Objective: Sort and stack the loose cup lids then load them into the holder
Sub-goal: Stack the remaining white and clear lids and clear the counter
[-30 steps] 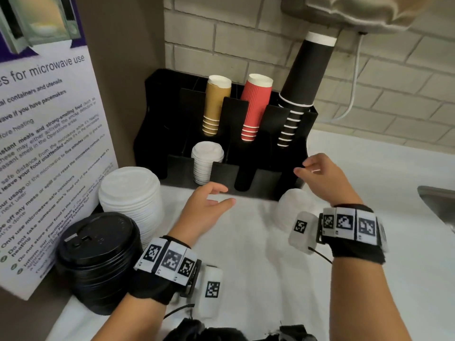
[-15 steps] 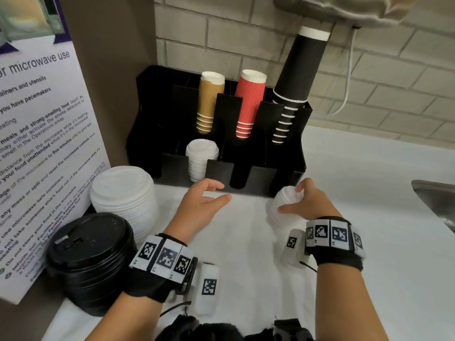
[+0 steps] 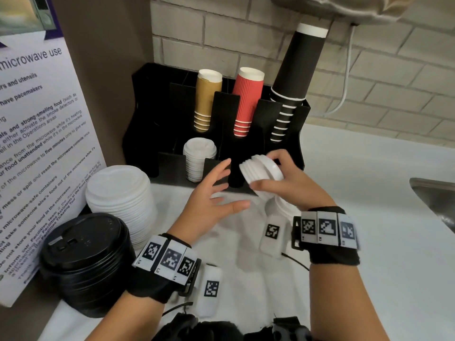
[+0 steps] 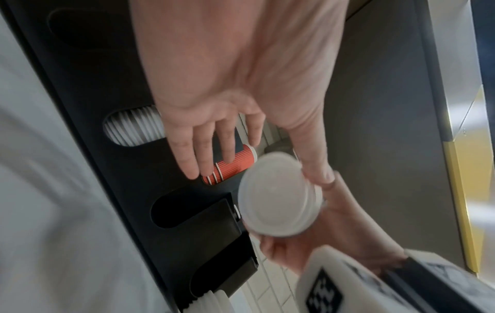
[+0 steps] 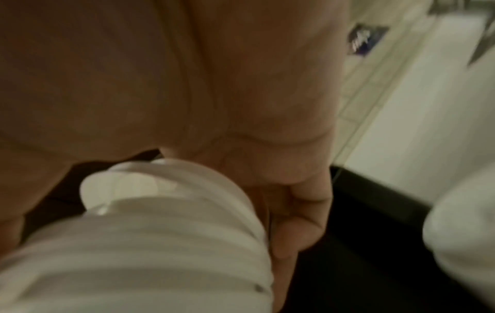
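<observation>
My right hand (image 3: pixel 264 171) grips a short stack of small white lids (image 3: pixel 261 177), tilted and lifted off the counter just in front of the black holder (image 3: pixel 177 158). The same stack shows from below in the left wrist view (image 4: pixel 278 197) and fills the right wrist view (image 5: pixel 150 243). My left hand (image 3: pixel 231 185) is open with spread fingers just left of that stack; I cannot tell whether it touches it. More small white lids (image 3: pixel 199 156) stand in a front slot of the holder. A few small lids (image 3: pixel 283 207) stay on the counter under my right hand.
A tall stack of large white lids (image 3: pixel 120 193) and a stack of black lids (image 3: pixel 86 257) stand at the left by a microwave sign (image 3: pixel 37 143). Brown (image 3: pixel 206 99), red (image 3: pixel 246 102) and black cups (image 3: pixel 293 77) fill the holder's back slots. A sink edge (image 3: pixel 433 193) lies at the right.
My right hand dropped from the holder's right edge onto the small lids on the counter, gripped some and lifted them up toward the holder. My left hand spread its fingers and shifted slightly right.
</observation>
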Demonstrator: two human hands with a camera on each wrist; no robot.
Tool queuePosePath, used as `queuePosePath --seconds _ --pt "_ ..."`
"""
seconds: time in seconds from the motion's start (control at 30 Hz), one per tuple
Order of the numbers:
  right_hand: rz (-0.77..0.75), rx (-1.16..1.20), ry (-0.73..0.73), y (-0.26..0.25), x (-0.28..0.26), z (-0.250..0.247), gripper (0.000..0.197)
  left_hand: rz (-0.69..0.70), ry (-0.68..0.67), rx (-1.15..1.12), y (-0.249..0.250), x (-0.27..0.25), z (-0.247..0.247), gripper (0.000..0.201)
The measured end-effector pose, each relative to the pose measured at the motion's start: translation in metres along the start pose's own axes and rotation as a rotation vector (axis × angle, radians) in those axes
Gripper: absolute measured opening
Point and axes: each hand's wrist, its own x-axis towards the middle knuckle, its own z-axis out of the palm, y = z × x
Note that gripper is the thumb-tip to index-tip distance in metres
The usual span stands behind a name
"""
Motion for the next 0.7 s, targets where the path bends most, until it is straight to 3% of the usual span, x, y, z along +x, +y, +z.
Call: queuePosePath --seconds 0.07,0.23,0.5,0.7 --pt "-0.055 0.082 -0.107 -0.011 0.002 0.015 0.055 0.038 -0.026 -0.058 0.0 0.001 0.001 0.093" --pt "-0.112 0.145 -0.233 -0.02 0.006 0.03 0.06 0.124 0.059 -0.154 0.0 0.001 -0.004 0.088" --pt "-0.11 0.237 -0.299 -0.017 0.002 0.02 0.057 0.182 0.076 -0.172 0.0 0.0 -0.007 0.079" --pt "-0.12 0.26 -0.256 -0.015 0.003 0.021 0.064 0.197 0.073 -0.118 -0.001 0.0 -0.006 0.076"
